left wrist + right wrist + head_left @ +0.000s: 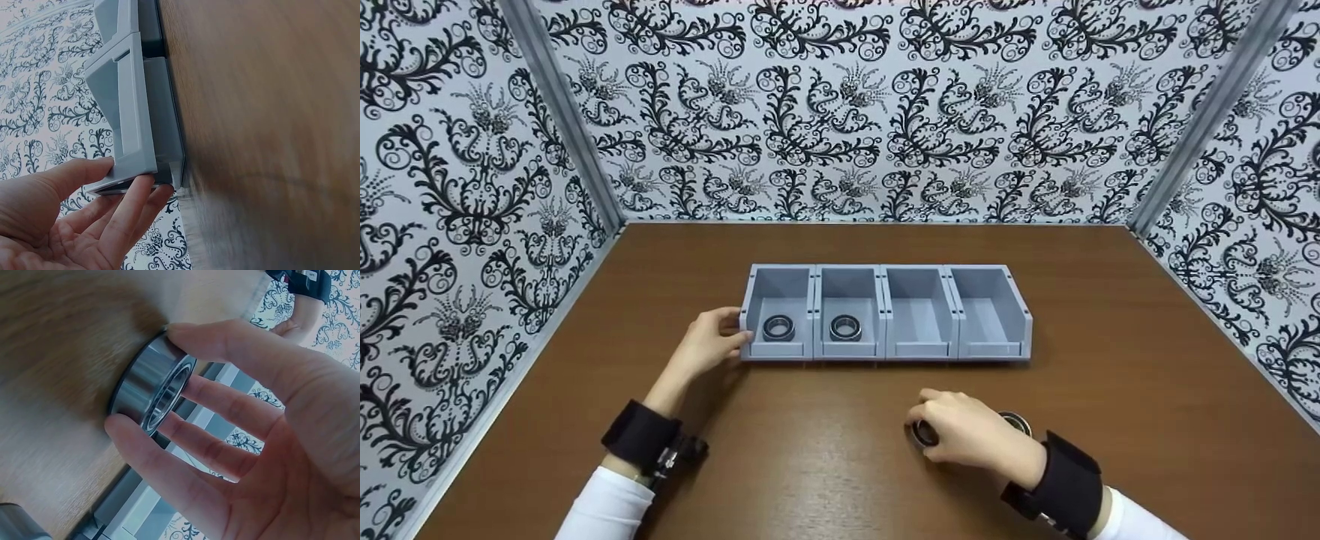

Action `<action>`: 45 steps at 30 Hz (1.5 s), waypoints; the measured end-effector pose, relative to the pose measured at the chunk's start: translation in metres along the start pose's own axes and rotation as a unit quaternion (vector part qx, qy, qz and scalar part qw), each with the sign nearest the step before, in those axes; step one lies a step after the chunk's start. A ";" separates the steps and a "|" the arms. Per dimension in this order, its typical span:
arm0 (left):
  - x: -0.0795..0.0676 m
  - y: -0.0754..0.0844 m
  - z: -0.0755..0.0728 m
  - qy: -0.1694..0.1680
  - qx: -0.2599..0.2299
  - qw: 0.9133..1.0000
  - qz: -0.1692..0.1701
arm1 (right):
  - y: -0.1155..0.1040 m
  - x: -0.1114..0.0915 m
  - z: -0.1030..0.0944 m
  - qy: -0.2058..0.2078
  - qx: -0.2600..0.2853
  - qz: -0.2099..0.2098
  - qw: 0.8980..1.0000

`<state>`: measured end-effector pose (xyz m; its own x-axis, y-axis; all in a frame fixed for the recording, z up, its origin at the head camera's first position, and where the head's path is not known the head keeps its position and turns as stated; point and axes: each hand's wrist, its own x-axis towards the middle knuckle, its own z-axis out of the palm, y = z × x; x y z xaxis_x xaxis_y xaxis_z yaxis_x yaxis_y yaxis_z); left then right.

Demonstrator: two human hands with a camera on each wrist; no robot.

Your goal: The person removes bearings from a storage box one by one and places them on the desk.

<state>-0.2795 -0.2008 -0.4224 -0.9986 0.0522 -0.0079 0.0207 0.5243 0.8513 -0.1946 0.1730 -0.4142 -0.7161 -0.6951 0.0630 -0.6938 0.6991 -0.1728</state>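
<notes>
My left hand (711, 343) is at the left end of a row of grey storage bins (922, 350). In the left wrist view its thumb and fingers pinch the side wall of the end bin (130, 107). My right hand (971, 431) is over the table, in front of the bins. Its thumb and fingertips grip a ball bearing (140, 385) by the outer ring, close to the wood. Another bearing (1017, 422) lies on the table, partly hidden behind the right hand. One bearing (778, 328) lies in the leftmost bin and one bearing (845, 328) in the bin beside it.
The bins stand side by side on a brown wooden table (825, 465), open fronts toward me. Patterned wall panels (840, 112) rise behind and on both sides, with grey metal posts (562, 112) at the corners. Black bands (641, 437) wrap both wrists.
</notes>
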 end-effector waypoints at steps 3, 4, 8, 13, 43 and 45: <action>0.000 -0.002 0.000 -0.003 -0.001 1.000 0.009 | -0.001 -0.001 0.000 0.001 -0.002 -0.003 1.000; 0.000 -0.002 0.000 -0.005 -0.001 1.000 0.012 | -0.001 -0.002 0.000 0.000 -0.003 -0.003 1.000; 0.001 -0.003 0.000 -0.007 -0.007 1.000 0.018 | -0.003 -0.002 0.000 0.001 -0.008 -0.005 1.000; 0.001 -0.004 0.000 -0.009 -0.008 1.000 0.017 | -0.002 -0.003 0.001 -0.002 -0.006 -0.004 1.000; 0.000 -0.001 0.000 -0.004 0.006 1.000 0.011 | -0.002 -0.008 -0.005 0.014 0.013 0.014 1.000; 0.000 -0.002 0.000 -0.004 0.007 1.000 0.014 | -0.002 -0.009 -0.006 0.019 0.014 0.015 1.000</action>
<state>-0.2796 -0.2018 -0.4237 -0.9972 0.0740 0.0121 0.0498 0.5340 0.8440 -0.1871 0.1789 -0.4084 -0.7392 -0.6667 0.0952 -0.6702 0.7141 -0.2023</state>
